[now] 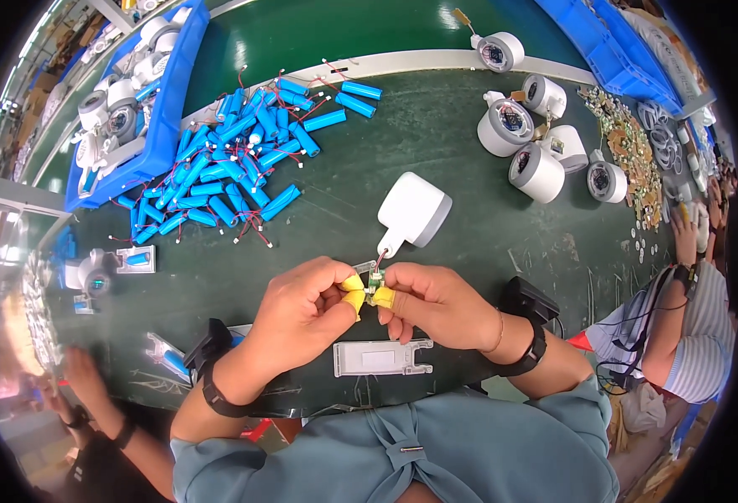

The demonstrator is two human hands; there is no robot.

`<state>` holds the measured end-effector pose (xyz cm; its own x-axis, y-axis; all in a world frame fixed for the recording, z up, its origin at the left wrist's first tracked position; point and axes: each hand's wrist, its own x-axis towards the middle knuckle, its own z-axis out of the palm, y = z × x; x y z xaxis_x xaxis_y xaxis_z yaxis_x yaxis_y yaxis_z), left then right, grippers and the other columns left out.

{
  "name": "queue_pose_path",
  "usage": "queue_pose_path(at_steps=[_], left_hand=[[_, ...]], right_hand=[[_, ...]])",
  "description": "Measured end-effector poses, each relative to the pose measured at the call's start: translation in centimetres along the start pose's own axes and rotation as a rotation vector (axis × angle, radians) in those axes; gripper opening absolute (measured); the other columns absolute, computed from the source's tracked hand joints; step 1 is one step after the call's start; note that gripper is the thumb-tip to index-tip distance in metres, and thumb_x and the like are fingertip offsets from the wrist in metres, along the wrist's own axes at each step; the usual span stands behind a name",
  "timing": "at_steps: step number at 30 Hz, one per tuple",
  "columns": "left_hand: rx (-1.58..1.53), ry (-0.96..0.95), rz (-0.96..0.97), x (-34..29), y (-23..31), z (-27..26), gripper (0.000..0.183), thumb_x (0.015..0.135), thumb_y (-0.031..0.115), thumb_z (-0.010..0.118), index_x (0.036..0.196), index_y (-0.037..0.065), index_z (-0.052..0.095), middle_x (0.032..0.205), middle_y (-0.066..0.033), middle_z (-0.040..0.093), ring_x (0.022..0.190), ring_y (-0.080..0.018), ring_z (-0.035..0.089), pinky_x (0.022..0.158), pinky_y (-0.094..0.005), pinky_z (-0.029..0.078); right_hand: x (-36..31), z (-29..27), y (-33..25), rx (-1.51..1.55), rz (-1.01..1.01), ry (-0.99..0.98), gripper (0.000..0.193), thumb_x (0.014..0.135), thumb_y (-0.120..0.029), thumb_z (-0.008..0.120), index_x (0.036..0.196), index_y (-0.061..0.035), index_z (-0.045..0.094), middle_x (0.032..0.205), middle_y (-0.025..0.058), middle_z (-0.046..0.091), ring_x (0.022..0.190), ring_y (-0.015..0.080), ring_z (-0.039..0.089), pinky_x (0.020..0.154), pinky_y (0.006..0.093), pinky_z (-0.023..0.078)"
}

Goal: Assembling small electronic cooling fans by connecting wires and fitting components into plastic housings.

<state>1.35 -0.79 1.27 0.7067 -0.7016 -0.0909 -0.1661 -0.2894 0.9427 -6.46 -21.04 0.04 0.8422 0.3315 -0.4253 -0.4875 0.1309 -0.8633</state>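
Centrally, held one green board (375, 281) at mid-frame: gripped at its right by the right hand (436, 303), with thumb and forefinger closed; met at its left by the left hand (306, 306), with fingertips (350, 303) nearly together and grip impossible to tell. Braced from two sides, apparently for steadiness. Placed one white head (411, 210) just above, presumably for wire slack. Counted one cover (377, 359) below, six grey-rimmed heads (505, 130) at upper right, one crate (168, 138) and cells (239, 130) heaped beyond count at upper left.
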Motion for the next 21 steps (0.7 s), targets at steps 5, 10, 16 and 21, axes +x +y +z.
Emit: queue_pose_path(at_steps=[5,10,16,21], left_hand=[[0.122,-0.035,0.036,0.2,0.2,-0.3,0.019,0.076,-0.006,0.063,0.093,0.000,0.061,0.079,-0.0002,0.057,0.059,-0.0027,0.049,0.051,-0.0199,0.038],[0.307,0.015,0.125,-0.1,0.4,0.4,0.019,0.074,-0.004,0.065,0.092,-0.001,0.061,0.077,-0.0018,0.057,0.058,-0.0047,0.050,0.051,-0.0218,0.040],[0.152,0.099,0.060,-0.3,-0.1,0.7,0.015,0.078,-0.004,0.064,0.092,-0.001,0.063,0.078,-0.0018,0.060,0.060,-0.0037,0.053,0.053,-0.0208,0.044],[0.112,0.072,0.010,-0.1,-0.1,0.4,0.012,0.080,-0.004,0.062,0.092,-0.001,0.063,0.076,-0.0002,0.060,0.060,-0.0027,0.052,0.054,-0.0198,0.043]], right_hand=[[-0.1,0.4,0.1,-0.113,-0.045,0.043,0.012,0.098,-0.007,0.049,0.104,-0.0013,0.057,0.084,0.0027,0.062,0.070,0.0079,0.062,0.058,0.0230,0.052],[0.3,1.0,1.5,-0.606,-0.390,0.186,0.009,0.091,-0.002,0.051,0.099,-0.0006,0.055,0.077,0.0058,0.063,0.066,0.0119,0.065,0.052,0.0271,0.051],[0.3,1.9,1.6,-0.736,-0.547,0.342,0.011,0.085,-0.002,0.056,0.091,0.0000,0.048,0.078,0.0186,0.057,0.072,0.0390,0.059,0.061,0.0458,0.047],[0.3,2.0,1.6,-0.754,-0.591,0.365,0.012,0.085,-0.001,0.057,0.094,0.0001,0.049,0.081,0.0181,0.057,0.072,0.0385,0.059,0.062,0.0451,0.049]])
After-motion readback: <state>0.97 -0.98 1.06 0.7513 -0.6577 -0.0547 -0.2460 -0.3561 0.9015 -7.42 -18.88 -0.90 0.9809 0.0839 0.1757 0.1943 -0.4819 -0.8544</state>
